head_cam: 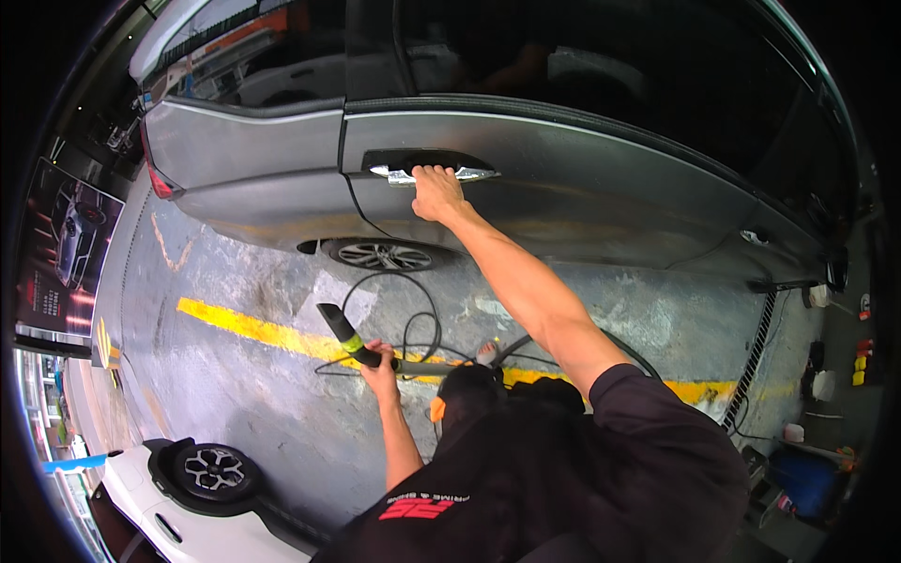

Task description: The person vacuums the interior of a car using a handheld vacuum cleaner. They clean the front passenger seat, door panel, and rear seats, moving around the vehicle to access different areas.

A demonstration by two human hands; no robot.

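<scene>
My right hand (438, 191) reaches up to a dark grey car, its fingers hooked over the chrome handle (479, 173) of the sliding or rear door (563, 190). The door looks closed. Lower down, my left hand (380, 362) grips a black vacuum nozzle (338, 322) with a slanted tip and a yellow-green band. The nozzle points up and left, apart from the car. A grey tube or hose (426, 368) runs from behind that hand toward my body.
A thin black cable (438, 310) lies coiled on the worn floor, across a yellow line (246, 327). The car's wheel (383, 255) is near it. A white car (204, 528) stands at lower left. A drain grate (753, 359) and assorted items are at right.
</scene>
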